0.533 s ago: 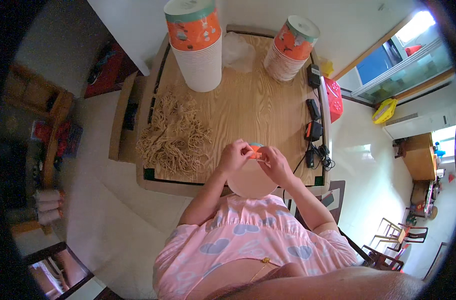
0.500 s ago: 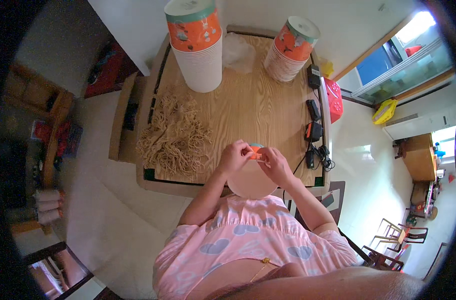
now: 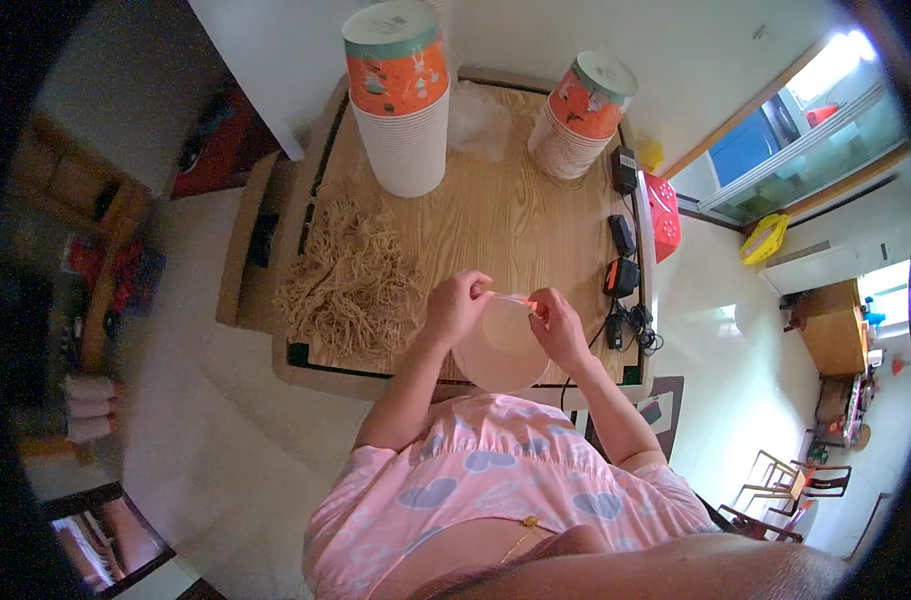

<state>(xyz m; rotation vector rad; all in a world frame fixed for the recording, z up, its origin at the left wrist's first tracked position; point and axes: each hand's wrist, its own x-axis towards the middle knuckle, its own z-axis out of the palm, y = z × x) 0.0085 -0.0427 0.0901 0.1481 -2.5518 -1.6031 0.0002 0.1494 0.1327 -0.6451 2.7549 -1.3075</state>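
A white paper tub (image 3: 501, 360) stands at the table's front edge, close against my body, its pale inside facing up toward me. My left hand (image 3: 460, 308) is closed in a pinch at the tub's far left rim. On the far right rim, my right hand (image 3: 563, 330) pinches as well. Between the fingertips runs a thin pale line along the rim, with a bit of orange beside it; whether this is rim or string I cannot tell. Left of my left hand lies a loose heap of tan twine pieces (image 3: 351, 285).
A tall stack of upturned paper tubs (image 3: 406, 140) rises at the back left, and a shorter stack (image 3: 571, 140) at the back right. Clear plastic film (image 3: 479, 120) lies between them. Black adapters (image 3: 622, 275) and cables line the right edge of the wood-grain table (image 3: 496, 215).
My hands have moved apart along the tub's rim. The tub has tipped so that more of its inside shows. The view has shifted slightly.
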